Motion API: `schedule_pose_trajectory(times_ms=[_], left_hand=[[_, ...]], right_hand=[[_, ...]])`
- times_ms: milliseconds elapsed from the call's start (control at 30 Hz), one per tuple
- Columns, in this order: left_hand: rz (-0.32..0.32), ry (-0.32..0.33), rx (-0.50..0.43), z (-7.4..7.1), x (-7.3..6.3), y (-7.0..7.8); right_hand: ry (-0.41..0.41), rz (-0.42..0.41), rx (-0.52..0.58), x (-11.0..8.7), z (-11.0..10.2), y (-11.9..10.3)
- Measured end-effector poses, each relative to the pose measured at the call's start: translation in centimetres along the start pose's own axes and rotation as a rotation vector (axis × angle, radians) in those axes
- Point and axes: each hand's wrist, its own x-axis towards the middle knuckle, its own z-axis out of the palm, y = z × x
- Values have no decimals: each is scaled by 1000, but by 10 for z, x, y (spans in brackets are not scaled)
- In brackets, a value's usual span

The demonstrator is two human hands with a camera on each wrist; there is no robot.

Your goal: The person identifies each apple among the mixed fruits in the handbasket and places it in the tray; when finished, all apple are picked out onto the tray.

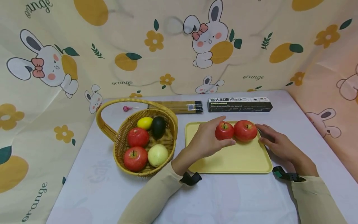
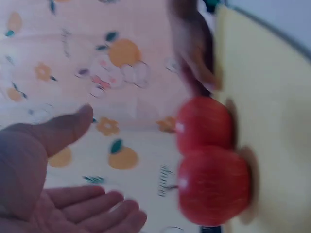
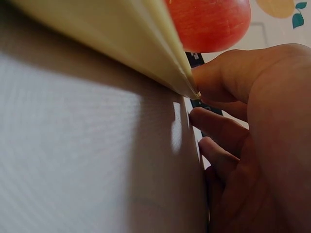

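Two red apples touch side by side at the back of a yellow tray: a left apple and a right apple. Over the tray, my left hand has thumb and fingers spread beside the left apple. The left wrist view shows a gap between this hand and both apples. At the tray's right edge, my right hand holds the rim. In the right wrist view its thumb lies on the rim, with the fingers below and outside it.
Left of the tray stands a wicker basket with a tall handle. Inside are two red fruits, a pale green fruit, a yellow lemon and a dark oval fruit. Behind are a pasta box, spaghetti packs and a pink lollipop-like item.
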Motion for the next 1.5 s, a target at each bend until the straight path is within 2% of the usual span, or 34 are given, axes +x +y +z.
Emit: schedule_pose_trajectory(times_ms=[67, 133, 233, 300, 500, 600, 700, 833, 1000, 1200, 1267, 1367, 1500], left_hand=[[46, -56, -28, -10, -12, 7], [62, -107, -42, -20, -25, 9], [60, -160, -80, -32, -45, 6], [63, -171, -144, -40, -59, -1], [121, -153, -347, -69, -99, -28], [121, -130, -402, -86, -117, -44], [114, -88, -409, -104, -135, -61], [87, -40, -361, -128, -156, -84], [34, 2, -255, -157, -180, -105], [-30, 59, -25, -185, -196, -121], [-62, 53, 74, -191, -199, -125], [-93, 7, 238, -195, -200, -129], [-92, -48, 378, -194, -197, -132]], right_hand=[[-1, 3, 0, 0, 0, 0], [0, 3, 0, -1, -1, 0], [-1, 1, 8, 0, -1, 1], [0, -4, 7, 0, 0, 1], [0, -21, 3, 3, 1, 1], [3, -23, 2, 4, 2, 2], [4, -20, -1, 4, 2, 2], [9, -17, -6, 3, 2, 1], [12, -18, -5, 2, 2, 1], [22, -26, -15, 3, 3, 2], [24, -29, -13, 3, 4, 2], [23, -26, -10, 2, 4, 2], [21, -24, -6, 2, 4, 1]])
